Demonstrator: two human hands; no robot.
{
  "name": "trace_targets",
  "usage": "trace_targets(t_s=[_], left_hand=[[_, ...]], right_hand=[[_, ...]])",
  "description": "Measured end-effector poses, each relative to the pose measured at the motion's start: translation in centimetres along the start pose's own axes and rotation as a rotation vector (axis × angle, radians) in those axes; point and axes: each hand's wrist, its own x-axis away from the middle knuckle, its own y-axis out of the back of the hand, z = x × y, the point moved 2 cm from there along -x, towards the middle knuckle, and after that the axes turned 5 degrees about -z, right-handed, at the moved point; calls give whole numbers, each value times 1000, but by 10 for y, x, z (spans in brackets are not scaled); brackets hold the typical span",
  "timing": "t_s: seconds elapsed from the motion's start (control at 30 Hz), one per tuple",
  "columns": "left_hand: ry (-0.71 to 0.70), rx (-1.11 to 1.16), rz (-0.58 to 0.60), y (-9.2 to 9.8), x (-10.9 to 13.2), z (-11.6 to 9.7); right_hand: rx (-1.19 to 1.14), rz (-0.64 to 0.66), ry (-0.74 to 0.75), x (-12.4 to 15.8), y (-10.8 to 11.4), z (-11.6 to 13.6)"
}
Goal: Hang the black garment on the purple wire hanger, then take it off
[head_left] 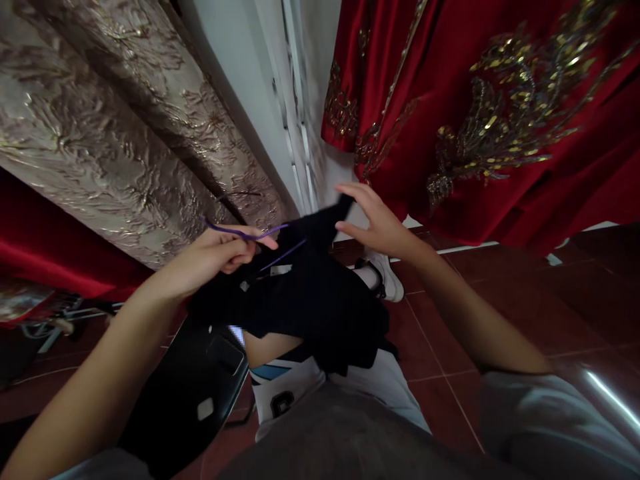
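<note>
A black garment (313, 293) lies draped over my raised knee at the centre of the head view. My left hand (220, 257) pinches a thin purple cord (250, 235) that loops out from its fingers over the garment's upper edge. My right hand (380, 223) is spread with fingers apart, touching the far tip of the black garment near the wall. It grips nothing.
A beige embossed curtain (110, 133) hangs at the left, a red gold-embroidered fabric (500, 113) at the right, white wall between. A black chair seat (190, 393) sits under my left forearm. My white shoe (387, 277) rests on the dark red tiled floor (525, 293).
</note>
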Motion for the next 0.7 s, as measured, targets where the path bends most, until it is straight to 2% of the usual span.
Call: trace_targets(t_s=[0.1,0.17,0.23,0.3,0.37,0.43,0.5,0.53,0.57,0.63,0.7], left_hand=[[-204,-133,-192,25,-8,4],[-316,-117,-347,40,-21,8],[-447,-92,-500,50,-34,10],[-637,-155,-684,49,-37,8],[-846,-332,-890,38,-30,4],[-1047,-504,-1033,21,-18,4],[-1155,-608,-1031,2,-9,13],[-1141,-663,-956,-7,-9,21],[-1071,-732,-849,-17,-11,31],[-819,-894,-609,-36,-20,55],[-587,-1012,-459,-53,-28,78]], right_hand=[[-161,95,-223,1,-1,-33],[-356,79,-401,-2,-4,-39],[-505,-105,-462,-16,-4,-37],[-577,-324,-410,-39,0,-31],[-598,-472,-366,-65,7,-28],[-610,-571,-344,-83,18,-29],[-608,-644,-296,-87,30,-32],[-594,-670,-266,-83,36,-33],[-567,-690,-238,-76,40,-33],[-492,-705,-213,-55,45,-34],[-415,-707,-241,-33,47,-34]])
